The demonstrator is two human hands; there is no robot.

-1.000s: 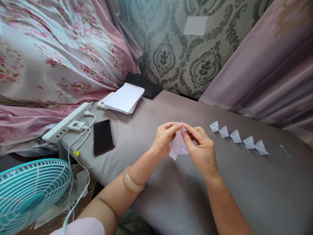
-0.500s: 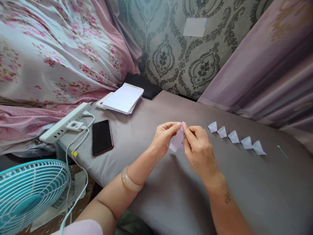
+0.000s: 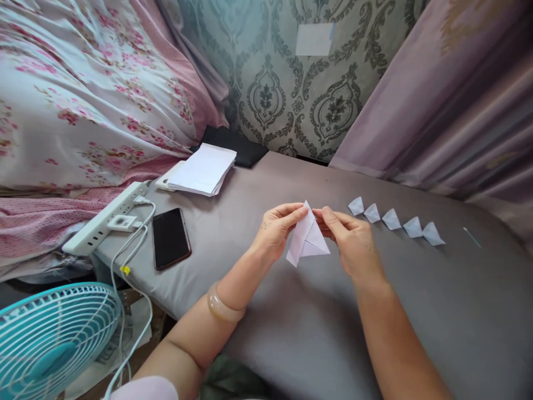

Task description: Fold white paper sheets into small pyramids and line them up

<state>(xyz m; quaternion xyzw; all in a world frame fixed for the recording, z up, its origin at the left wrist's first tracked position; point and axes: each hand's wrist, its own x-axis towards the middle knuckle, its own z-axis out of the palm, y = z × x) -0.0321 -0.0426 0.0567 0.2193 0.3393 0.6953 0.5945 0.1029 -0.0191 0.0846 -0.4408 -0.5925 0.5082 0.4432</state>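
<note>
A white folded paper, pointed at the top with a strip hanging down its left side, is held up above the grey-covered surface. My left hand pinches its left edge near the tip, thumb in front and fingers behind. On the other side, my right hand is closed, its fingertips reaching behind the paper's right edge and its thumb just off the front. To the right lies a row of several small folded paper pieces, pointed and standing a little off the cloth.
A stack of white paper lies at the back left by a black flat item. Nearer are a phone, a power strip with cables, and a blue fan. A thin stick lies far right.
The folded paper has turned, so its wide triangular face now shows. My right hand has shifted right, from pinching the top to the right edge. The camera view has shifted slightly.
</note>
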